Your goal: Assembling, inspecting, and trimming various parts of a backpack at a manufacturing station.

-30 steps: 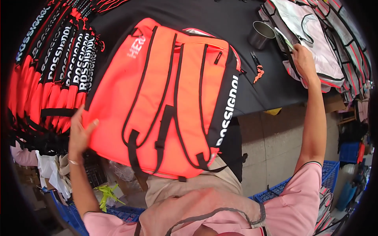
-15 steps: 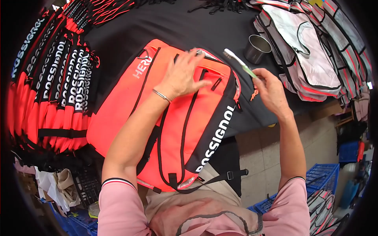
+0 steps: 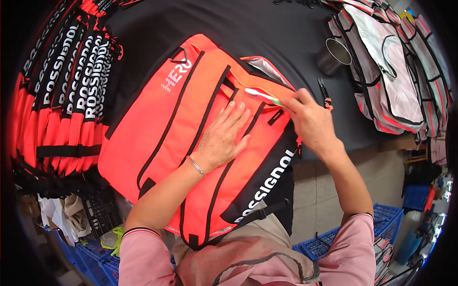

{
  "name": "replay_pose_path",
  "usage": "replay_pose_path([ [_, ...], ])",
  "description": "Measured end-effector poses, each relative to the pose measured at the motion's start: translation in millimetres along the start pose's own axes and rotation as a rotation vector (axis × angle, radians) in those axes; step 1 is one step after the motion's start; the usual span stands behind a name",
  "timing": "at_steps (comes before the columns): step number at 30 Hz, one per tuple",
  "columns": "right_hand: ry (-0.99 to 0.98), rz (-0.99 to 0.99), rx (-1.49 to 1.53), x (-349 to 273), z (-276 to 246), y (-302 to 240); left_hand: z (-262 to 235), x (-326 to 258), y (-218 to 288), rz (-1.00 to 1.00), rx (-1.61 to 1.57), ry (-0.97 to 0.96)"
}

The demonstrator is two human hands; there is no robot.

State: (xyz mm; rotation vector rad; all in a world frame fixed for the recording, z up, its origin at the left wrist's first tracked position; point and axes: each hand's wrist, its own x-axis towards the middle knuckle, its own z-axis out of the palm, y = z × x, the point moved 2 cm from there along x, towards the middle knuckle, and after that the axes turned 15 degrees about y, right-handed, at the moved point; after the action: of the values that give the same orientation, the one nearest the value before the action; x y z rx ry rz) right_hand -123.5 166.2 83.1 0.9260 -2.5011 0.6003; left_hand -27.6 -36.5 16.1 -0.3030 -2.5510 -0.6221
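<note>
An orange-red and black backpack (image 3: pixel 143 138) lies before me, partly on the black-covered table and reaching to my lap. On its front panel my left hand (image 3: pixel 222 136) rests flat, fingers stretched out, holding nothing. My right hand (image 3: pixel 312 119) grips a toothbrush (image 3: pixel 260 94) with a white head end and a green handle. The brush lies against the orange fabric near the top of the bag; its bristles are turned out of sight. Just beyond it, a flap stands open and shows a grey lining (image 3: pixel 272 69).
A dark metal cup (image 3: pixel 334 56) and small black snips (image 3: pixel 324 91) stand and lie right of the bag. Grey panels with black and red edging (image 3: pixel 381 62) are stacked far right. Red-and-black bags (image 3: pixel 71 95) are piled left. Blue crates (image 3: pixel 381 219) sit below the table.
The toothbrush has come down and left from the air onto the backpack. My left hand has moved lower on the front panel. The snips by the cup now show fully.
</note>
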Motion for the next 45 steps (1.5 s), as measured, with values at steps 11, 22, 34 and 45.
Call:
replay_pose_path([
  [11, -0.209, -0.218, -0.17, 2.2, -20.9, 11.6, -0.9, -2.6, -0.4, 0.001, -0.011, 0.001],
  [22, -0.262, -0.251, -0.189, -7.3, -38.4, 13.6, -4.9, -6.8, -3.5, -0.008, 0.008, -0.027],
  [34, -0.196, -0.243, -0.016, -0.2, 7.4, -2.3, -9.1, -24.7, 4.0, 0.061, -0.032, -0.099],
  [45, -0.127, -0.16, 0.047, -33.5, -2.2, 4.6, -66.4, 89.9, -8.6, 0.083, 0.07, 0.212],
])
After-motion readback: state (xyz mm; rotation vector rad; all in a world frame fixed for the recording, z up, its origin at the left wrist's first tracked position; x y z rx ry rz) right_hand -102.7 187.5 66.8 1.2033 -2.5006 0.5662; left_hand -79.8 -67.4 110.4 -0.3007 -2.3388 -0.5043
